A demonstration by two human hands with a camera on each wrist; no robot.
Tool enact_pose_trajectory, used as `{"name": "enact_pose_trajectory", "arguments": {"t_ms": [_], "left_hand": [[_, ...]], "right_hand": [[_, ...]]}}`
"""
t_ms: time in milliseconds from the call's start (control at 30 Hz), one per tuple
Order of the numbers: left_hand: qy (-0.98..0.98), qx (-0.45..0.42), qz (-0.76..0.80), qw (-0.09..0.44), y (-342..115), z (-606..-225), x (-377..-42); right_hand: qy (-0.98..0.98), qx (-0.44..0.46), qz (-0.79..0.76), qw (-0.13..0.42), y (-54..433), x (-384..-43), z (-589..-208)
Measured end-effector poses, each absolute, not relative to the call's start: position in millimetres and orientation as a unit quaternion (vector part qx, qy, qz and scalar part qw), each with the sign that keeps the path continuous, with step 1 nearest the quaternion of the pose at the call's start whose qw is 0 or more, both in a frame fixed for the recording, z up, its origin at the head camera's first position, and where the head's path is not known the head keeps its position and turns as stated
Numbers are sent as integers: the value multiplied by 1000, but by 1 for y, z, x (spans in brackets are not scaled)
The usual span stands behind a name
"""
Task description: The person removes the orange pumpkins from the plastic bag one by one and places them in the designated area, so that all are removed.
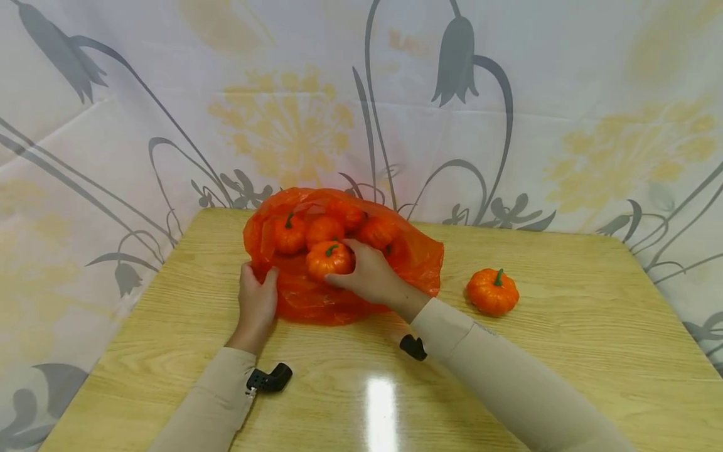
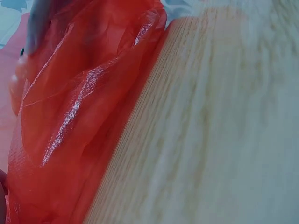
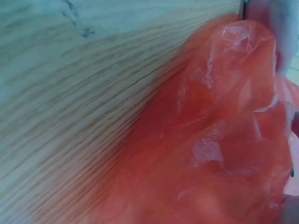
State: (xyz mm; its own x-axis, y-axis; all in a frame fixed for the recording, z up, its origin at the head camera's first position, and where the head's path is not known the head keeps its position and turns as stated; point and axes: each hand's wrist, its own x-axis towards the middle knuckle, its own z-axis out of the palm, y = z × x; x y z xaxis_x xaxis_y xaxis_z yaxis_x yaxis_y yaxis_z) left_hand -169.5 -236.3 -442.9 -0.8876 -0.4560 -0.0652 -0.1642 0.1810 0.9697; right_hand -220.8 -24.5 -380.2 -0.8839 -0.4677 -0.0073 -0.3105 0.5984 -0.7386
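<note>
A thin orange-red plastic bag (image 1: 333, 309) lies spread open on the table, its crinkled side filling much of both wrist views. My right hand (image 1: 369, 271) grips a small orange pumpkin (image 1: 323, 260) with a green stem, thumb in front and fingers behind, over the bag's mouth. Behind it, several similar pumpkins, among them one at the left (image 1: 289, 235), rest in the bag. With thumb and fingers, my left hand (image 1: 258, 304) holds the bag's left edge; some of its fingers are hidden. In the wrist views only slivers of the hands show.
Another orange pumpkin (image 1: 492, 292) sits on the light wood table (image 1: 576, 351), right of the bag. A flower-patterned cloth (image 1: 531, 56) hangs behind the table's back edge. Black wrist devices (image 1: 271, 378) jut from both sleeves.
</note>
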Motion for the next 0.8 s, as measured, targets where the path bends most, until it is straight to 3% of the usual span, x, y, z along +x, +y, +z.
{"name": "enact_pose_trajectory", "arguments": {"t_ms": [800], "left_hand": [[-771, 202, -594, 108, -237, -441, -168]], "right_hand": [[861, -280, -424, 16, 40, -158, -378]]}}
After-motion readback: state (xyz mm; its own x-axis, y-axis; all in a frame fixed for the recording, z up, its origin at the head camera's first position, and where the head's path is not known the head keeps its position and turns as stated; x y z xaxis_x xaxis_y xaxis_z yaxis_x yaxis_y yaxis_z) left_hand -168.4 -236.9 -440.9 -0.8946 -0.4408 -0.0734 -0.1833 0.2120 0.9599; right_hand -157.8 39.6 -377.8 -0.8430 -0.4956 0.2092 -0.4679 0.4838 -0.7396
